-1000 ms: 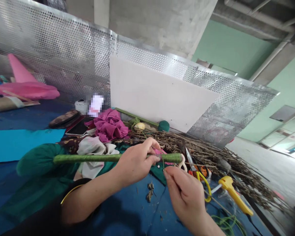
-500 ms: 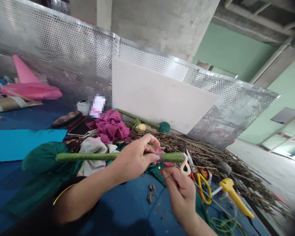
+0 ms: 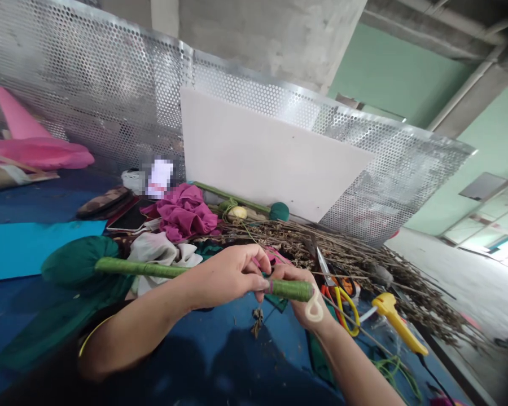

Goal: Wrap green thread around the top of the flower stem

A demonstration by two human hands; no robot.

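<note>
A long stick wrapped in green thread (image 3: 141, 268) lies across the view, tilted slightly down to the right. Its left end meets a dark green cloth bundle (image 3: 78, 260), and a cream loop (image 3: 314, 310) hangs at its right end. My left hand (image 3: 232, 273) is closed round the stick near a narrow purple band. Behind the stick, close to my left fingertips, is my right hand (image 3: 298, 287); its fingers are bent and partly hidden by the stick, so what they hold cannot be made out.
Scissors with yellow and red handles (image 3: 345, 310) and a yellow glue gun (image 3: 400, 324) lie at the right. Dried stems (image 3: 342, 248) stretch behind the hands. Magenta cloth (image 3: 186, 211), a phone (image 3: 131, 217) and blue sheet (image 3: 34, 248) are at the left.
My right hand has moved up and left, from below the stick to behind it, close to my left fingertips. The stick's right end has dipped, and the camera view has shifted slightly.
</note>
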